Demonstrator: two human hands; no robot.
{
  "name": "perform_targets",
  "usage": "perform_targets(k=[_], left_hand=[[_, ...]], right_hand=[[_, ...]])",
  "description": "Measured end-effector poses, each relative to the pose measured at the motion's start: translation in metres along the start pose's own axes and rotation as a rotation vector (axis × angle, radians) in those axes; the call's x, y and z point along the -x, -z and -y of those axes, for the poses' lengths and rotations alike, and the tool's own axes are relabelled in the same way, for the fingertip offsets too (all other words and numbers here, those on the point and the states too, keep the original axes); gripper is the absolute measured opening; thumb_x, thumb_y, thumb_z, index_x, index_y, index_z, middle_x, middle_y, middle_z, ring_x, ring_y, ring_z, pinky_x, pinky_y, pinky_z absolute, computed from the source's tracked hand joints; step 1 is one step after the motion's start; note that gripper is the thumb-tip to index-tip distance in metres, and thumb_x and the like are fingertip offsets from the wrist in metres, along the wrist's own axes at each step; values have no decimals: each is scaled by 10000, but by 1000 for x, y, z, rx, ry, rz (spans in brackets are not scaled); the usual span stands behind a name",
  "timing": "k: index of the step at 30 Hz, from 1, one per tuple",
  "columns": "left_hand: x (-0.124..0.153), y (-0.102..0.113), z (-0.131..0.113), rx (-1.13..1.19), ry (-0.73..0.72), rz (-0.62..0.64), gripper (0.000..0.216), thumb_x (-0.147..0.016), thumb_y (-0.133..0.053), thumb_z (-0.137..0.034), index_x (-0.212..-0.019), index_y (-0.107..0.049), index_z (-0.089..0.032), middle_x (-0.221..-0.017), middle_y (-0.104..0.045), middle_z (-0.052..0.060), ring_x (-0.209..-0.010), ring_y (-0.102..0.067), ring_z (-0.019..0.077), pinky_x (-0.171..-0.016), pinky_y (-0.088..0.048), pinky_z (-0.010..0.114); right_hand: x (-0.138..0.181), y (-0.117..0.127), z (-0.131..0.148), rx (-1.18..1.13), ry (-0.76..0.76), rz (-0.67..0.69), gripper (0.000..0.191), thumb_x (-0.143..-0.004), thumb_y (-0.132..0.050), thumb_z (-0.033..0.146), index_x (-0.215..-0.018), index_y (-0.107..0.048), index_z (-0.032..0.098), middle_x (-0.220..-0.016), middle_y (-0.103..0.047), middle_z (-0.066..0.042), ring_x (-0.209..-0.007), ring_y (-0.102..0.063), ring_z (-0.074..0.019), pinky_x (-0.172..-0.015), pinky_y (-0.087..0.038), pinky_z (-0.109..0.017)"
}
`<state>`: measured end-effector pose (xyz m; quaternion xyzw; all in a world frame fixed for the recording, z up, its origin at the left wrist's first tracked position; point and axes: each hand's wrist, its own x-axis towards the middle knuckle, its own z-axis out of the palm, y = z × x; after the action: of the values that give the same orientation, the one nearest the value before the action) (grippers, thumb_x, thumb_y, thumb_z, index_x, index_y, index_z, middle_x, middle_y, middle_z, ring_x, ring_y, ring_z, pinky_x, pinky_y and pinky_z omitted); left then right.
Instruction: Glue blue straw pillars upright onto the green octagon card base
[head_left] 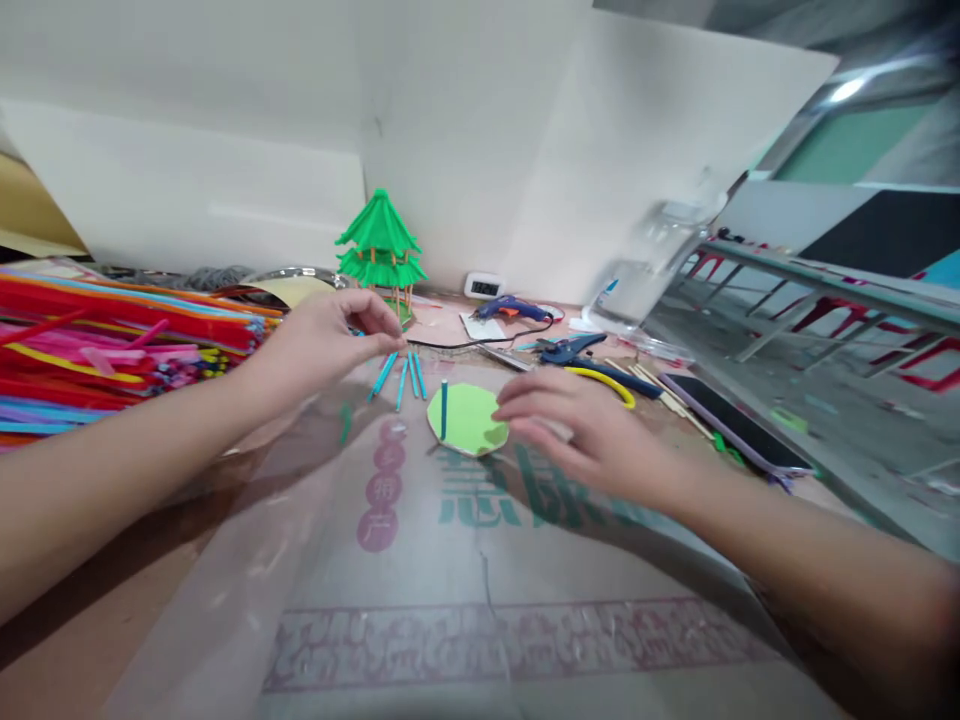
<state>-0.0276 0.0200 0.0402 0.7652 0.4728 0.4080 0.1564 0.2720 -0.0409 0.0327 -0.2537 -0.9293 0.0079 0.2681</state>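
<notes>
A pale green octagonal board (472,420) lies on the plastic sheet, with one dark blue stick (444,410) standing upright near its left edge. My right hand (577,425) is at the board's right edge, fingers stretched out and a little apart; whether they touch it I cannot tell. Several short blue sticks (403,383) lie behind the board to the left. Just above them is my left hand (337,335), thumb and forefinger tips brought together in a pinch. Anything between those tips is too small to make out.
Behind stand a green-roofed pagoda model (381,240), a small digital clock (484,286) and a blue glue gun (514,308). Pliers (574,350), a phone (735,420) and a large clear bottle (645,265) are at right. Colourful pipe cleaners (112,350) fill the left.
</notes>
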Motion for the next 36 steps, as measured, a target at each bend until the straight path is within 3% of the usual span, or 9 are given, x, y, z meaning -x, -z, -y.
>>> perform_targets(k=[3,5,8,10,13,20,25,29,36], left_hand=[[3,17,-17,-37,-26,-22,130,-844,-743,-318,-864,-751,-190,-840,-762,-2,-716,-650,148,-630,-491,266],[11,24,-32,-166,-105,-90,174,-863,-759,-366,-924,-779,-205,-734,-714,-28,-639,-589,127,-583,-430,254],[29,26,-51,-321,-417,-161,468,-907,-747,-535,-1276,-715,-251,-840,-717,-15,-756,-637,167,-701,-485,293],[39,24,-56,-448,-569,-223,534,-939,-698,-570,-1357,-673,-238,-921,-721,34,-899,-674,237,-857,-513,375],[47,25,-57,-533,-689,-201,516,-959,-676,-535,-1379,-657,-236,-985,-716,81,-1035,-688,324,-981,-499,488],[48,26,-49,-608,-915,-215,591,-960,-666,-454,-1513,-483,-360,-1102,-688,51,-1078,-673,331,-1015,-504,561],[49,23,-47,-576,-935,-250,548,-943,-645,-506,-1466,-511,-410,-1035,-652,-35,-1044,-703,259,-1001,-527,511],[52,24,-51,-602,-898,-223,574,-953,-636,-566,-1486,-474,-428,-1091,-681,-12,-1096,-686,274,-1044,-520,497],[45,18,-48,-614,-945,-256,636,-934,-717,-547,-1445,-505,-233,-1143,-741,76,-1055,-687,273,-972,-524,431]], right_hand=[[-28,18,3,-56,-179,-199,210,-1029,-576,262,-1000,-764,171,-984,-778,-92,-944,-716,-206,-873,-568,-365],[-47,27,13,-129,-277,-233,198,-1023,-603,293,-1030,-780,202,-993,-786,-59,-914,-722,-191,-850,-570,-336],[-66,28,36,-250,-225,-158,208,-1025,-611,293,-1084,-786,196,-1008,-784,-27,-881,-718,-154,-771,-560,-277],[-72,22,50,-297,-130,-76,189,-1008,-647,278,-1073,-790,173,-996,-781,-9,-868,-707,-128,-751,-548,-246],[-77,16,61,-269,-98,-12,131,-988,-671,221,-1028,-792,194,-992,-793,17,-907,-724,-129,-808,-561,-247],[-76,27,61,-219,-167,118,128,-940,-684,125,-945,-801,176,-881,-816,41,-802,-746,-118,-739,-557,-234],[-70,22,63,-237,-213,56,187,-932,-622,66,-875,-748,192,-843,-785,54,-799,-713,-117,-768,-534,-241],[-63,10,67,-214,-169,6,165,-993,-516,140,-910,-653,179,-884,-707,2,-794,-639,-132,-744,-503,-261],[-50,15,50,-268,-253,-77,190,-1074,-414,197,-896,-478,217,-821,-568,-2,-720,-524,-127,-627,-430,-257]])
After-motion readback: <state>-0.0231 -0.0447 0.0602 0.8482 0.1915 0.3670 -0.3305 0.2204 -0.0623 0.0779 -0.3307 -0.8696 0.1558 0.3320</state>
